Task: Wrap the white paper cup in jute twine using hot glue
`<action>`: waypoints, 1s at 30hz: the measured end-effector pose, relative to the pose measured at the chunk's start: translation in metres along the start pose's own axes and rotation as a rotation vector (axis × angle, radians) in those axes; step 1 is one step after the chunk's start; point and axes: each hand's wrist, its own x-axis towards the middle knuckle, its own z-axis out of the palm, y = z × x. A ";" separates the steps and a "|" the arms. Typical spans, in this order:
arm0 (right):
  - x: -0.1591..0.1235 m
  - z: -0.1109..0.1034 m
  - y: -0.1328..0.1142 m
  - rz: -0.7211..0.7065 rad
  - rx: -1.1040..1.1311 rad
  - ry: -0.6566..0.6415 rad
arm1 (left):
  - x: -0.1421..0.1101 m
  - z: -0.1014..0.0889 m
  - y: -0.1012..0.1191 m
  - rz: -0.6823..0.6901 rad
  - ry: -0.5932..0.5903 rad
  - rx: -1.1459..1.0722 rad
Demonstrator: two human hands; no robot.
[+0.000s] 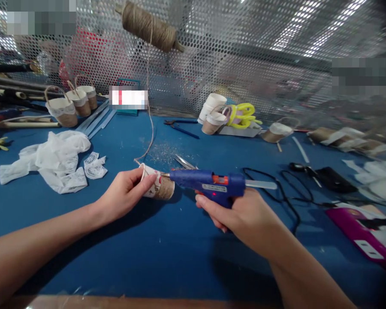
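Gluing string onto a paper cup seems to be the step in hand. The left hand (128, 186) grips the cup (151, 192), tipped sideways over the blue table (131, 253), string (166, 189) around 1 end; the right hand (246, 214) is wrapped around a blue glue gun (189, 177), nozzle at the cup. The next move calls for steadiness — thumb clear of the tip. Dark characters on the cup and the gun's white label (214, 188) are too small to read.
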 end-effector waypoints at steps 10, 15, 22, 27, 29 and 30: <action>-0.005 -0.002 -0.005 0.002 -0.110 0.014 | 0.001 0.000 0.004 0.027 0.009 0.107; -0.007 -0.004 0.000 -0.147 -0.221 0.053 | 0.001 0.000 0.002 0.013 0.003 0.121; -0.009 -0.006 0.007 -0.373 -0.393 0.057 | 0.005 0.000 0.004 -0.045 0.005 0.059; -0.012 -0.004 0.008 -0.453 -0.456 0.101 | 0.006 0.000 0.007 -0.068 0.006 0.053; -0.013 -0.003 0.009 -0.476 -0.467 0.111 | 0.005 0.000 0.007 -0.068 0.009 0.061; -0.014 -0.003 0.010 -0.488 -0.470 0.115 | 0.005 0.000 0.007 -0.069 0.010 0.065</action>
